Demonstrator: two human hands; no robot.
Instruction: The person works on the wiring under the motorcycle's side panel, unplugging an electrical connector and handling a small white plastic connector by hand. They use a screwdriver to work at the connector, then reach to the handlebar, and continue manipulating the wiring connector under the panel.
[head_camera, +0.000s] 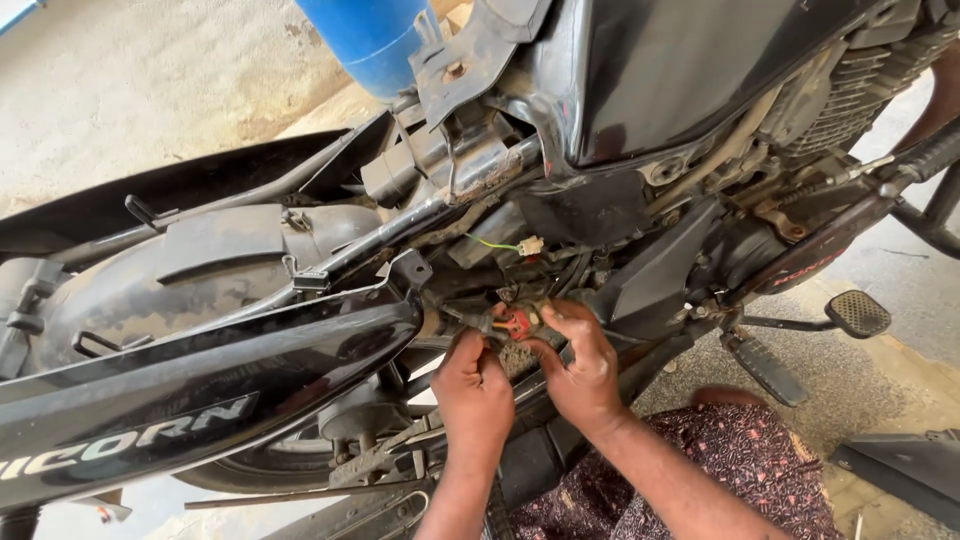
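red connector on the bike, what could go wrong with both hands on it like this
Both the left hand and the right hand pinch the small red connector deep in the frame, so a slip could strain its thin wires. The loose white plug on its green wire hangs just above and could be snagged. Knuckles may also scrape on the rusty bracket and nearby metal edges.

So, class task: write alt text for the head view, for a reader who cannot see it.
Two hands, left hand and right hand, hold a small red connector inside the open side of a black motorcycle. A white plug on a green wire hangs above; a footpeg sticks out at right.
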